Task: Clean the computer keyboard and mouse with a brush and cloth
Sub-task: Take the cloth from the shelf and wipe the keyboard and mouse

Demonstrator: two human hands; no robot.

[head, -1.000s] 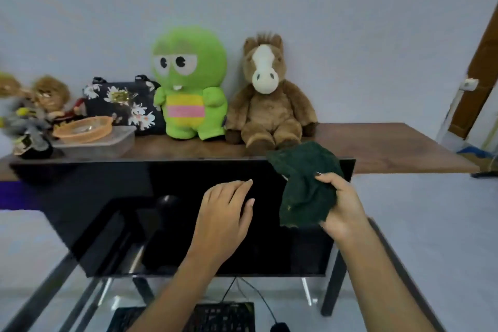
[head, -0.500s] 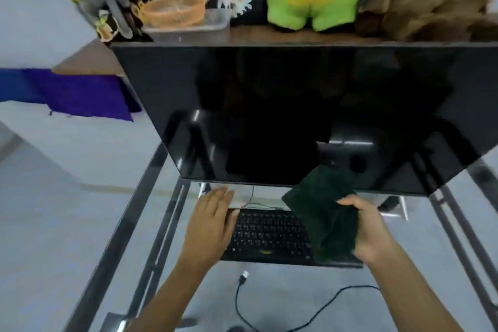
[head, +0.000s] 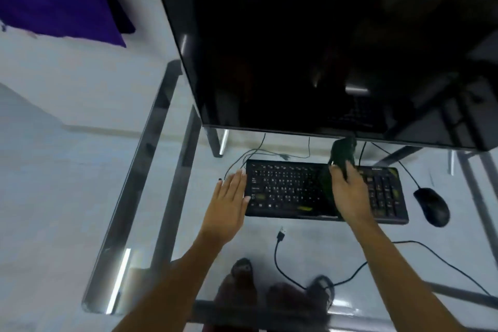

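A black keyboard [head: 285, 191] lies on the glass desk [head: 310, 245] under the monitor. My right hand [head: 350, 197] grips a dark green cloth [head: 341, 154] and presses it onto the keyboard's middle right part. My left hand [head: 229, 202] lies flat with fingers apart at the keyboard's left edge, its thumb touching the edge. A black mouse [head: 432, 206] sits to the right of the keyboard, its cable running back under the screen. No brush is in sight.
A large black monitor [head: 323, 43] overhangs the far part of the desk. A loose USB cable [head: 280, 234] curls across the glass in front of the keyboard. The desk's metal frame [head: 140, 175] runs along the left. My feet show through the glass.
The camera has tilted down from the shelf with toys to the desk. Both hands have come down: the right one has laid the cloth on the keyboard, the left rests at its left edge.
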